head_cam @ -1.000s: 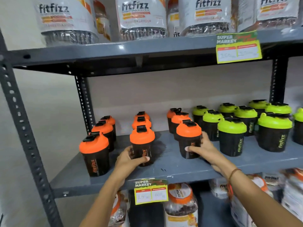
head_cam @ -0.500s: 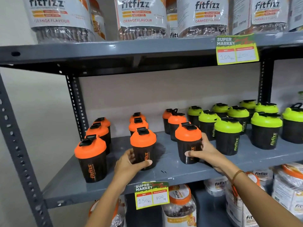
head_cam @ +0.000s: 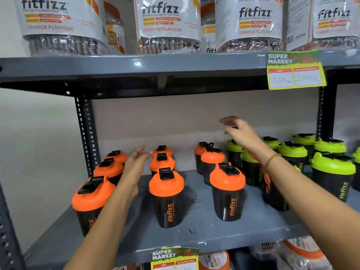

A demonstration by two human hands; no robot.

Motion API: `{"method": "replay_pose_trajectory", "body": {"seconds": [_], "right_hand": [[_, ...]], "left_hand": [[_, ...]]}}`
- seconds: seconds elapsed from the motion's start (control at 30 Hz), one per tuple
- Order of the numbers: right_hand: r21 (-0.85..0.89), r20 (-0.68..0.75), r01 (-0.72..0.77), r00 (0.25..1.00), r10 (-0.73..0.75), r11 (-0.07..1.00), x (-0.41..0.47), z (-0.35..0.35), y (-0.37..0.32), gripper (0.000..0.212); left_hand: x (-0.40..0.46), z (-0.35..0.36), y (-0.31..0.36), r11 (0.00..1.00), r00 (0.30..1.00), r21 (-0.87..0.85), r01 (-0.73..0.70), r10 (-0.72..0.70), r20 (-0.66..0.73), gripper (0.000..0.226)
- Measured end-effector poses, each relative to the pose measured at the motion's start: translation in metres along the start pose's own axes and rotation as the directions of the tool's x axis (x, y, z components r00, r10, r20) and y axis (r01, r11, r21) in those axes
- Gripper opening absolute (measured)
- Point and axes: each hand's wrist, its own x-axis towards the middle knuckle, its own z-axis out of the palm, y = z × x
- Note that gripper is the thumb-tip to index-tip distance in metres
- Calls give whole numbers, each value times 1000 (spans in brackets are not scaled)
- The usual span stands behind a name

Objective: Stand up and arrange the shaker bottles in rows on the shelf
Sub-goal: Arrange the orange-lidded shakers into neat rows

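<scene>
Black shaker bottles with orange lids stand upright in three rows on the grey shelf point(head_cam: 204, 228); the front ones are at the left point(head_cam: 91, 199), the middle point(head_cam: 166, 195) and the right point(head_cam: 228, 191). Green-lidded shaker bottles point(head_cam: 332, 172) stand in rows further right. My left hand point(head_cam: 136, 164) hovers open between the left and middle orange rows, touching nothing. My right hand point(head_cam: 241, 135) is raised, open, above the gap between the orange and green bottles, and its forearm hides part of a green-lidded bottle.
The upper shelf point(head_cam: 136, 65) carries large fitfizz jars point(head_cam: 167, 24) and a price tag point(head_cam: 296, 70). A perforated upright post point(head_cam: 85, 137) stands at the left. More jars point(head_cam: 214, 260) fill the shelf below, behind another price tag point(head_cam: 174, 258).
Both hands have let go of the front orange-lidded bottles and lifted up and back over the rows. The camera has moved closer to the shelf.
</scene>
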Motion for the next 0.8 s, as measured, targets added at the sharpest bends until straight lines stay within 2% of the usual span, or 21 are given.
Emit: {"method": "replay_pose_trajectory", "body": {"seconds": [0.07,0.17,0.23,0.27,0.37,0.4,0.47,0.57,0.7,0.8], "right_hand": [[-190,161,-56,983,87,980,20,8,2,45],[-399,366,-129,885,287,908,24,21,6,68],[-497,438,-88,833,338,863,24,27,8,78],[-516,457,-70,820,344,854,25,29,9,78],[-541,472,-54,807,356,840,33,33,19,78],[-544,480,-62,796,370,837,36,34,22,80],[-513,477,-125,781,403,849,39,36,29,81],[-484,455,-190,779,431,854,41,36,36,77],[-499,436,-188,790,432,846,40,34,37,69],[-521,424,-166,801,422,837,39,36,36,72]], "left_hand": [[12,4,-1,993,995,69,91,-94,41,67],[25,6,-10,962,962,103,253,-262,75,90],[30,7,-15,948,938,105,302,-315,144,96],[33,8,-19,945,928,117,304,-322,187,90],[31,13,-26,970,945,139,202,-230,234,36],[29,16,-26,979,951,132,153,-182,249,31],[21,19,-24,992,951,94,78,-103,291,31],[21,19,-25,996,948,66,67,-84,307,31],[24,18,-28,996,956,64,65,-81,284,33],[24,17,-30,996,957,39,79,-87,276,37]]}}
